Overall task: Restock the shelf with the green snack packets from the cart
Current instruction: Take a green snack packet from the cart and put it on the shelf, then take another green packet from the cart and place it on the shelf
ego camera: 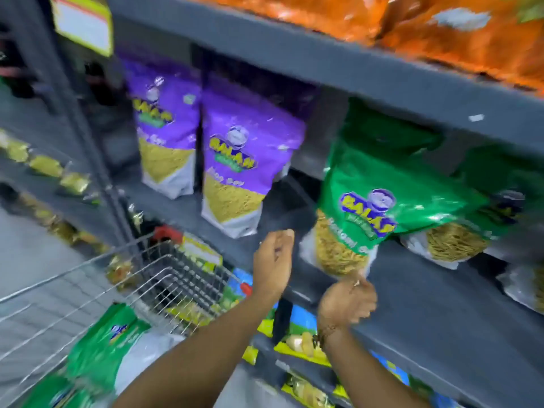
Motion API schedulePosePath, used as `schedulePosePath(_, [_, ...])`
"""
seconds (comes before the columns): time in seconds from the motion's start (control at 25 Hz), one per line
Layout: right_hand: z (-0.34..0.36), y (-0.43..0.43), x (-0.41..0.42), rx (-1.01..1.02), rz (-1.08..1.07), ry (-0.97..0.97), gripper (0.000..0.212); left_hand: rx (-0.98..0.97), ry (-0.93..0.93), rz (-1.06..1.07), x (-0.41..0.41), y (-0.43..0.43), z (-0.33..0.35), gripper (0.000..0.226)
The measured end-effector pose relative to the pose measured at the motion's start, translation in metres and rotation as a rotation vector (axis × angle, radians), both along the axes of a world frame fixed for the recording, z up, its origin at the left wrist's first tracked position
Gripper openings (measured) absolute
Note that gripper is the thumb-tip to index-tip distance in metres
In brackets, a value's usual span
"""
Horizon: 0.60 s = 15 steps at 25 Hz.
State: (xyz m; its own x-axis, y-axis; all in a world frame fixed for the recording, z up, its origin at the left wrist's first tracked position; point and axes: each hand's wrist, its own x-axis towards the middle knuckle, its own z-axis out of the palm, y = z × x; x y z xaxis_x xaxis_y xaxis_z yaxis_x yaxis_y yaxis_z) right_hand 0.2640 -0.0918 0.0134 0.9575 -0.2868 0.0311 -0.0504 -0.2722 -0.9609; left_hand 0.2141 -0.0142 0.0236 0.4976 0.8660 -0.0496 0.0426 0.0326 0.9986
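The right hand (pixel 347 298) pinches the bottom edge of a green snack packet (pixel 368 184) on the shelf (pixel 426 304); at its 9 o'clock, the left hand (pixel 273 263) hovers loosely curled, empty.

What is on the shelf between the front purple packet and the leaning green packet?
In the head view, nothing stands between the front purple packet and the leaning green packet: only bare grey shelf.

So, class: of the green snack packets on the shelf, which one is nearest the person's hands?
The leaning green packet at the shelf front, just above the right hand; the other green packets sit further right.
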Motion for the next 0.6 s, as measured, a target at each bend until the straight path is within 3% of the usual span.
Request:
schedulePosePath(0.08, [-0.012,0.029,-0.059,0.004,0.263,-0.107,0.028,-0.044,0.034,0.201,-0.055,0.032,-0.033,0.021])
schedulePosePath(0.16, [-0.028,0.064,-0.110,0.013,0.737,-0.043,0.022,-0.140,0.088,0.415,-0.118,0.063,-0.068,0.028])
schedulePosePath(0.28, [-0.076,0.125,-0.162,-0.257,1.306,0.136,0.019,-0.437,0.347,0.630,-0.211,0.094,-0.141,0.026])
schedulePosePath(0.36, [-0.125,0.158,-0.182,-0.494,1.485,0.275,0.018,-0.654,0.413,0.632,-0.257,0.100,-0.191,0.030])
schedulePosePath(0.52, [-0.234,0.204,-0.209,-0.884,1.676,0.277,0.018,-1.074,0.301,0.583,-0.294,0.106,-0.263,0.027])
schedulePosePath(0.6, [-0.273,0.217,-0.216,-0.976,1.648,0.338,0.045,-1.155,0.225,0.603,-0.290,0.108,-0.297,0.026])
